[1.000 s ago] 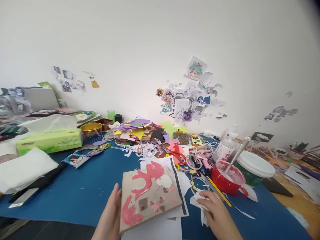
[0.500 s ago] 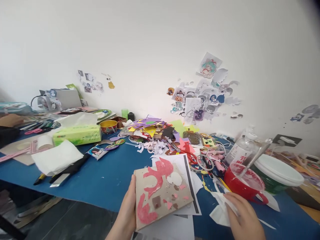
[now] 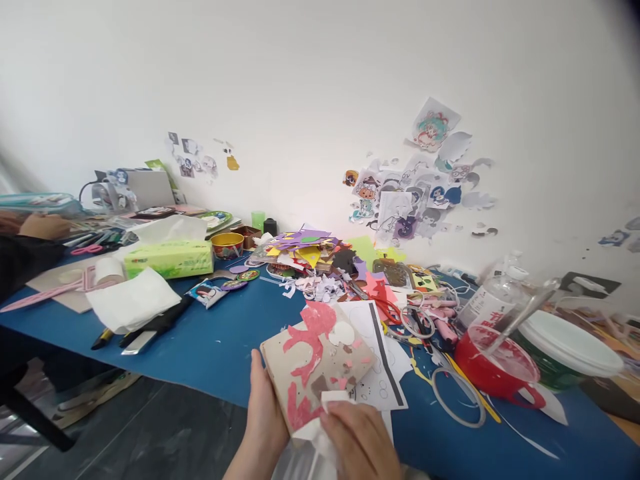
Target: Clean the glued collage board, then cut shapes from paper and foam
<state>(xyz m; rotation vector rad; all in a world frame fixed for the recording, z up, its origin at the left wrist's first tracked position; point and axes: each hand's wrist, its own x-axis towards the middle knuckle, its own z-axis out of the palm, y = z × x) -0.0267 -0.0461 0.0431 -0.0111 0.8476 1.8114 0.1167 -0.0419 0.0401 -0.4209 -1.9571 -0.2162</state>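
Note:
My left hand point(image 3: 264, 410) grips the left edge of a thick greyish-beige board point(image 3: 281, 370), tilted over the table's front edge. Pink cut-out shapes point(image 3: 316, 327) lie on its face, along with a white oval point(image 3: 343, 333) and small pink and brown scraps. My right hand point(image 3: 361, 437) pinches a crumpled white tissue point(image 3: 320, 432) at the board's lower edge, and its fingers hide that corner. Behind the board, a printed sheet point(image 3: 387, 373) with outlines rests on the blue table.
To the right stand a red mug point(image 3: 495, 363) with a metal handle sticking out, a white-lidded tub point(image 3: 570, 340) and a bottle point(image 3: 493, 293). Paper scraps point(image 3: 310, 253) heap at the back. A tissue pack point(image 3: 170, 259) is left; another person's hand point(image 3: 46, 225) shows at far left.
My right hand has brought the tissue leftward from beside the mug to the board's lower edge. A grey ring beside the mug is now uncovered. My left hand keeps its hold on the board.

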